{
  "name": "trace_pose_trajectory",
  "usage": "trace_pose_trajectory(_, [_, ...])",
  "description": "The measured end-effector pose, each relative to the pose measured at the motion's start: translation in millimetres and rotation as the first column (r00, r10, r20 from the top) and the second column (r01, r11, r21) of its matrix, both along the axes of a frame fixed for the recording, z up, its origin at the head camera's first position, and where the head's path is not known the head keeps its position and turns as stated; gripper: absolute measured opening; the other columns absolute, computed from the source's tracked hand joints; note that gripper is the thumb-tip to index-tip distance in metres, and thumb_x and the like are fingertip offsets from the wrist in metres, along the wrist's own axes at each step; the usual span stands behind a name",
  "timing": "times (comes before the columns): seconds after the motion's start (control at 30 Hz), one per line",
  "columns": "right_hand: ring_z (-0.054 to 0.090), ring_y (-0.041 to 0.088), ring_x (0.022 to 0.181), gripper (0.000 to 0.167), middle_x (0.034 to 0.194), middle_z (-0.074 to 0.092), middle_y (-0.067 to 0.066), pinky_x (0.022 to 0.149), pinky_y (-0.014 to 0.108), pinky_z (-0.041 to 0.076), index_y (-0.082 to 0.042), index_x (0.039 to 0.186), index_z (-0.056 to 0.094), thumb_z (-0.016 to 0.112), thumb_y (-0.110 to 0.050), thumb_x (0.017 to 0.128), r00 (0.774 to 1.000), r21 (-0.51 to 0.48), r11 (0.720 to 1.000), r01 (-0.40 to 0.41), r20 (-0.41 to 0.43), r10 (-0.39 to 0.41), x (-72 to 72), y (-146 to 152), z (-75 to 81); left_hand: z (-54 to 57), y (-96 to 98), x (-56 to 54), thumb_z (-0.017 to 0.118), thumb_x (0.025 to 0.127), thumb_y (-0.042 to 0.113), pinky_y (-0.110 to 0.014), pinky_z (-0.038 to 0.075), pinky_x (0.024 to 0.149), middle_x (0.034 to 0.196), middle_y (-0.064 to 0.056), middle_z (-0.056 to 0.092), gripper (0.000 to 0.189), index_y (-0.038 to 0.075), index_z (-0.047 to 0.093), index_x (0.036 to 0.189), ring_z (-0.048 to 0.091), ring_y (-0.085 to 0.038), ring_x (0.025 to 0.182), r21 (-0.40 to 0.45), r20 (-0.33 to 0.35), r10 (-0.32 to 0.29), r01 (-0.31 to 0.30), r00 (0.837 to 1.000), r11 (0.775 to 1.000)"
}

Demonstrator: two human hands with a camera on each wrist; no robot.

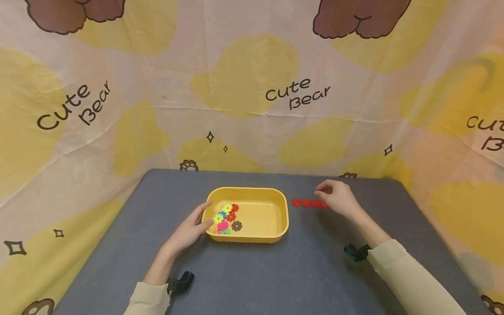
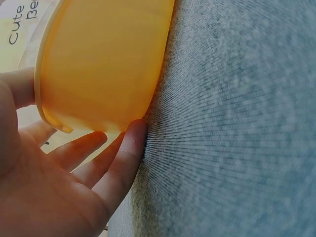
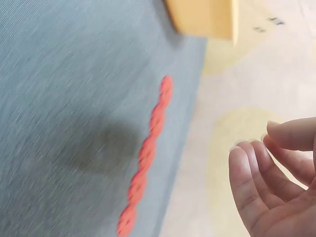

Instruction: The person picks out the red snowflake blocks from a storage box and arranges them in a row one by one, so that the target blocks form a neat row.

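lying below loosely bent, empty right hand (image 1: 339,197): red disc row (image 1: 316,204); left hand (image 1: 191,227) gripping yellow tray (image 1: 260,221).

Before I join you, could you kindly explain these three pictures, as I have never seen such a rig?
There is no machine here, only a person working bare-handed. The wide picture comes from a camera worn on the head; the others come from the wrist cameras. On the grey table stands a yellow tray with small colourful discs at its left end; a row of red discs lies beside it. The left hand grips the tray's edge. The right hand is near the row, apparently holding nothing.
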State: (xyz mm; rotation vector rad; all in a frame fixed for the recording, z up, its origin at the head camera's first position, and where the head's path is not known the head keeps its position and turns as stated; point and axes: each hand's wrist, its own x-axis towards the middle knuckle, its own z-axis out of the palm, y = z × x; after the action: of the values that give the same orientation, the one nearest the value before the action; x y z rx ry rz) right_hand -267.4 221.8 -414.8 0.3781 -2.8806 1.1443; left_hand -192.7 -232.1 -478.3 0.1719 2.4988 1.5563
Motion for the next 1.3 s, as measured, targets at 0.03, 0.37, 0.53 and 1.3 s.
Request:
trace_pose_trajectory(0.03, [0.067,0.026,0.090,0.019,0.104,0.072,0.011,0.068,0.037,0.052,-0.005,0.111,0.071,0.068,-0.018,0.098,1.000,-0.004,1.000,-0.003,-0.002,0.003,0.8,-3.7,2.0,0.3,0.1,0.0,0.058,0.104,0.025,-0.057,0.028,0.116,0.167,-0.018,0.016,0.063,0.017,0.028,0.160,0.018,-0.035,0.153,0.000,0.000,0.000,0.000,1.000,1.000])
trace_pose_trajectory(0.37, [0.067,0.025,0.093,0.019,0.103,0.073,0.007,0.074,0.039,0.054,-0.009,0.110,0.072,0.069,-0.024,0.098,0.999,-0.067,0.997,-0.041,-0.009,0.041,9.4,-42.8,14.9,-1.3,1.9,2.7,0.058,0.104,0.026,-0.056,0.032,0.114,0.168,-0.018,0.014,0.064,0.017,0.028,0.159,0.018,-0.036,0.153,0.003,0.013,0.007,-0.007,1.000,1.000])
trace_pose_trajectory(0.53, [0.067,0.024,0.092,0.018,0.102,0.073,0.006,0.076,0.039,0.055,-0.011,0.109,0.073,0.070,-0.024,0.097,0.998,-0.101,0.993,-0.059,0.006,0.060,14.5,-61.2,16.3,-3.0,3.1,3.4,0.059,0.104,0.026,-0.057,0.026,0.116,0.168,-0.018,0.014,0.064,0.017,0.029,0.159,0.016,-0.036,0.154,0.001,0.013,0.004,-0.004,1.000,1.000])
trace_pose_trajectory(1.3, [0.063,0.013,0.086,0.014,0.095,0.069,-0.003,0.075,0.034,0.053,-0.008,0.105,0.074,0.074,-0.016,0.094,0.980,-0.134,0.972,-0.195,-0.057,0.189,21.9,-137.6,-7.5,2.5,2.4,4.1,0.061,0.103,0.030,-0.051,0.044,0.103,0.167,-0.018,0.017,0.063,0.020,0.031,0.158,0.023,-0.037,0.151,-0.033,0.002,0.029,-0.029,1.000,0.999])
